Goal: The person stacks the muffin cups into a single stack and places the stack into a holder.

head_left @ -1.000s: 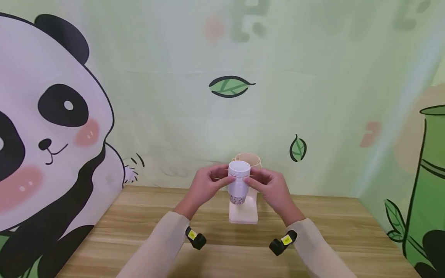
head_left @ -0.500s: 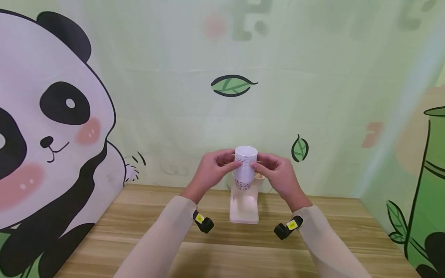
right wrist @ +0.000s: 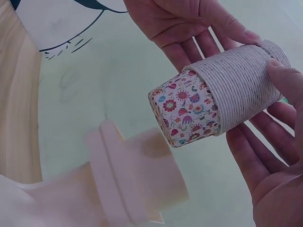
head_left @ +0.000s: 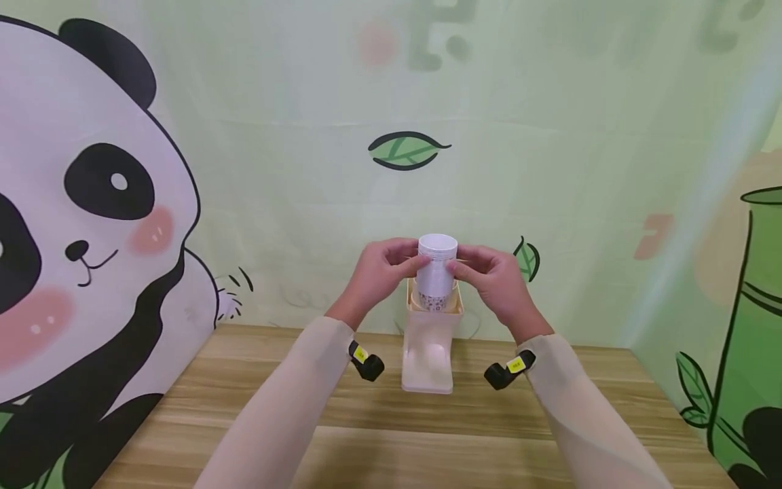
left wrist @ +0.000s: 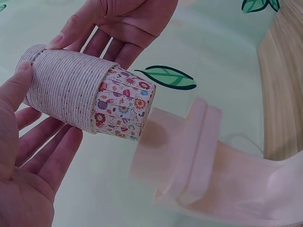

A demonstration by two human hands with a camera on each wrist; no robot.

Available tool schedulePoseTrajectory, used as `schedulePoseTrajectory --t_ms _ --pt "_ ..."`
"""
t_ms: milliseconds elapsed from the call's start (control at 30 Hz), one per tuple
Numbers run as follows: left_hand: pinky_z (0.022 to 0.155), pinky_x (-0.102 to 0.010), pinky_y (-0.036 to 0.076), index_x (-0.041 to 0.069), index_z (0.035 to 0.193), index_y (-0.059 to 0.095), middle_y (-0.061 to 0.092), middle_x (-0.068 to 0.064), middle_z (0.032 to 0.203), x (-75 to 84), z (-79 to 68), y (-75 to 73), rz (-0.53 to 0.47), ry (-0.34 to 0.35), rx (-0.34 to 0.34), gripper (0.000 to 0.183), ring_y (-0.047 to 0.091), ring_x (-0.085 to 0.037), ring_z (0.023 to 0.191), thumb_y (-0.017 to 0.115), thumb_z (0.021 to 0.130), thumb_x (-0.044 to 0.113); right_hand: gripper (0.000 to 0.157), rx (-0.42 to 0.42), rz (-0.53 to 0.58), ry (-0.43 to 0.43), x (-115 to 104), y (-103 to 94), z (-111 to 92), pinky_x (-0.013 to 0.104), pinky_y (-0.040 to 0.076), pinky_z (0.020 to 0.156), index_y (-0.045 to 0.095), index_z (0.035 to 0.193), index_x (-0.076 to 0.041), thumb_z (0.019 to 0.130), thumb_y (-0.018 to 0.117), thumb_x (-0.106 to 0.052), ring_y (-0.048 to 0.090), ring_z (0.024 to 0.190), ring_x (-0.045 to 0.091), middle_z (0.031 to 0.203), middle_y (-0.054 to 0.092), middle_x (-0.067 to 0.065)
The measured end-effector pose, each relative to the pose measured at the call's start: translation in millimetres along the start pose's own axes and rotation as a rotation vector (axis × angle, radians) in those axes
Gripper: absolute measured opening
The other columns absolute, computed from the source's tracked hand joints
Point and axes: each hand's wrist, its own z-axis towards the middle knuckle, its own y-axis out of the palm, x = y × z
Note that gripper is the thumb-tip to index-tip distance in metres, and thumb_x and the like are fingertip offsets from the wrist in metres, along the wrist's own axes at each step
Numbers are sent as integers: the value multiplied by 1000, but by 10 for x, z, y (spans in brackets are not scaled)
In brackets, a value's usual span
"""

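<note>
Between both hands is a stack of nested paper cups, upright, its white rims closely layered and a colourful floral print on the lowest cup. My left hand holds the stack from the left, thumb near the top rims and fingers behind. From the other side my right hand grips it the same way. Directly under the stack stands a pale pink cup dispenser with a round tube opening on top. In the left wrist view, the floral base of the cup stack is right at the rim of the dispenser's tube.
The dispenser rests on a wood-grain table near its back edge. Behind it hangs a pale green backdrop printed with a panda and leaves. A black wrist camera sits on each sleeve.
Both hands have lifted the cup stack up and slightly to the right, from in front of the dispenser to above its top opening. The dispenser stays in place.
</note>
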Motion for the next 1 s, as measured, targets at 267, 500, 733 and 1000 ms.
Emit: schedulePoseTrajectory --t_ms 267,500,733,1000 --pt "93 -38 61 22 130 71 74 1 123 83 154 -2 4 -13 6 43 74 -19 103 78 91 40 53 30 26 -19 -23 -84 127 32 58 98 66 138 -13 91 78 -35 69 120 20 135 69 9" --pt "96 -41 60 23 133 69 73 -1 124 57 252 24 -4 -34 17 47 73 -20 109 78 90 39 55 53 26 -12 27 -114 220 33 57 100 65 138 -12 90 80 -34 68 124 23 137 68 10" --pt "96 -37 60 22 132 70 73 0 125 1 340 72 -45 -31 17 45 72 -20 113 79 90 36 55 74 35 -6 103 -147 283 36 56 103 65 138 -11 89 81 -32 67 125 24 137 68 10" --pt "99 -39 59 24 133 69 72 0 126 -68 386 64 -52 -70 42 46 71 -21 114 79 90 35 55 48 49 -12 179 -124 345 41 54 106 65 138 -13 90 80 -34 65 128 27 141 66 8"
